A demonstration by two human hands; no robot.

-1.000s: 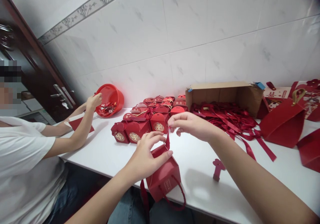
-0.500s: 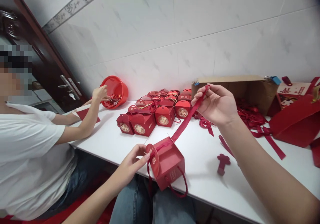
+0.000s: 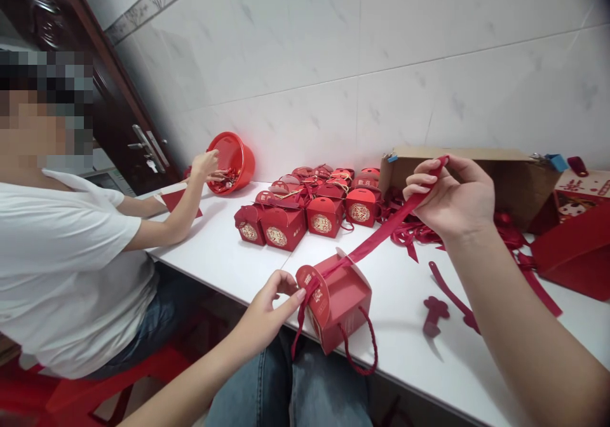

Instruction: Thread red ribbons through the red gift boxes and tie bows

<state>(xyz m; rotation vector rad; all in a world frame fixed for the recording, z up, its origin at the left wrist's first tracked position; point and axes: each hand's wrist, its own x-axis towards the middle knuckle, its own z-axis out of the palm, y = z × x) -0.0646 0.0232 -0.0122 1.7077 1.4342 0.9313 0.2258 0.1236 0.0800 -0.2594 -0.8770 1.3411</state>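
Your right hand [image 3: 457,201] has moved away from the box [image 3: 351,293], pinching the ribbon [image 3: 385,230]. Your left hand [image 3: 269,306] touches the flap [image 3: 318,300]; I can't tell if it grips. The box is at the table [image 3: 223,265] edge. You seem to be threading; pulling needs a still box.

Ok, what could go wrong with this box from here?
The box is at the front edge of the table, so a hard pull by the right hand might tip it off. If the left hand loosens at the flap, the ribbon could slide. The handle loops out near the knees and may snag.
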